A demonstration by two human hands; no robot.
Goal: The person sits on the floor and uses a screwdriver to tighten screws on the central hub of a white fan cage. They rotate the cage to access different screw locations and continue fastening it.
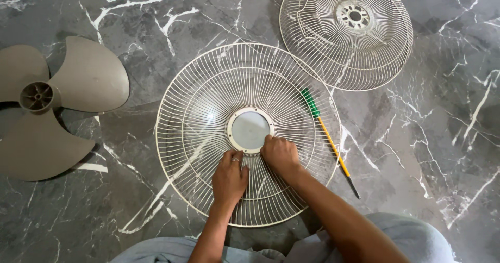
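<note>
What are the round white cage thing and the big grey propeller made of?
The round white wire fan guard under both hands looks like thin metal wire with a white coating: fine, evenly bent spokes. The grey three-bladed fan propeller looks like moulded plastic: smooth, matte, one piece.

Dark grey white-veined marble floor [437, 153]

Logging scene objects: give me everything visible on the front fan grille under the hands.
The front fan grille is a round, domed guard of thin cream-white wire spokes with ring wires and a rim hoop. A pale round centre disc sits in its hub. It lies flat on the dark marbled floor. The left hand and right hand rest on the wires at the disc's lower edge. A screwdriver with green and yellow handle lies across its right rim.
</note>
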